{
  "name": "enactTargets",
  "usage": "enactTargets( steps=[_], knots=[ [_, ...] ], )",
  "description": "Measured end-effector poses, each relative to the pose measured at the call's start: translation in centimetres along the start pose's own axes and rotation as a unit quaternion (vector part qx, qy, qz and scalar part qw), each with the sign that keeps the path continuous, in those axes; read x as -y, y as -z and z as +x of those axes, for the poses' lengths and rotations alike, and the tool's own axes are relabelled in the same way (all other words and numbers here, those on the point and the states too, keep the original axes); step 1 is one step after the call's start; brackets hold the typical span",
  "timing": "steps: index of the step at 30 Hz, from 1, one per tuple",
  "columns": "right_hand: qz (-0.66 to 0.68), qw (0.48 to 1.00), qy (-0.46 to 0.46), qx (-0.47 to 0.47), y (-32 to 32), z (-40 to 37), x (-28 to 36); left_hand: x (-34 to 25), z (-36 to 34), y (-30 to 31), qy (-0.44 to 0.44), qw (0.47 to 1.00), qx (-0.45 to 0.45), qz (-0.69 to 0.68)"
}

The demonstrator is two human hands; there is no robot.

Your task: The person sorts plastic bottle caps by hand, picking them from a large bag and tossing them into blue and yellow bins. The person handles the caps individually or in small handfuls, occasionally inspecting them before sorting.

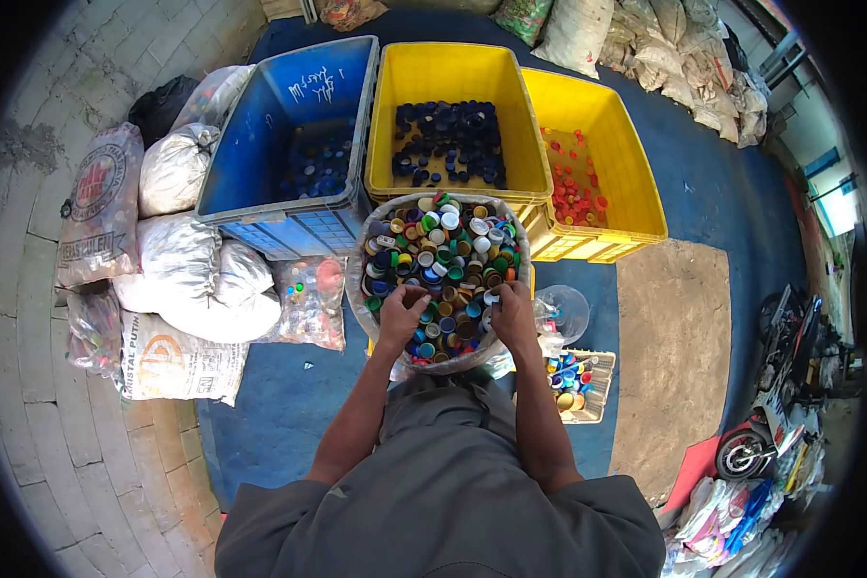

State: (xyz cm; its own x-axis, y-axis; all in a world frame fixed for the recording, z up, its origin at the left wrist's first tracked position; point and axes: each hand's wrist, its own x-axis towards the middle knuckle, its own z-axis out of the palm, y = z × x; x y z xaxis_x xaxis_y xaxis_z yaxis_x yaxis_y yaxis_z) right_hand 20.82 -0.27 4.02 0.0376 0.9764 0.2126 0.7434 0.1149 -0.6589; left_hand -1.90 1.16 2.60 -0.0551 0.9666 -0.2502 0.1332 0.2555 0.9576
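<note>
A round sack-lined tub (355,279) full of mixed bottle caps (450,252) stands right in front of me. The caps are white, green, blue, yellow, brown and black. At the near left side of the heap is my left hand (402,314), its fingers curled together low over the caps. Whatever sits between those fingertips is too small to make out. My right hand (513,314) is at the right side of the heap, fingers closed, with a white bottle cap (491,298) at the fingertips.
Beyond the tub stand a blue crate (260,144) with bluish caps, a yellow crate (458,72) with dark caps, and another yellow crate (597,106) with red caps. Filled sacks (188,260) lie left. A clear plastic container (566,313) and small basket (602,385) are right.
</note>
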Motion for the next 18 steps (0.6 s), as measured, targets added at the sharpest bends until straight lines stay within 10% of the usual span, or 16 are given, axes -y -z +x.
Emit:
enactTargets(
  steps=[18],
  knots=[
    [0.049, 0.998, -0.018, -0.028, -0.8, 7.3, -0.4, -1.1, 0.4, 0.8, 0.103, 0.993, 0.052, -0.028]
  ],
)
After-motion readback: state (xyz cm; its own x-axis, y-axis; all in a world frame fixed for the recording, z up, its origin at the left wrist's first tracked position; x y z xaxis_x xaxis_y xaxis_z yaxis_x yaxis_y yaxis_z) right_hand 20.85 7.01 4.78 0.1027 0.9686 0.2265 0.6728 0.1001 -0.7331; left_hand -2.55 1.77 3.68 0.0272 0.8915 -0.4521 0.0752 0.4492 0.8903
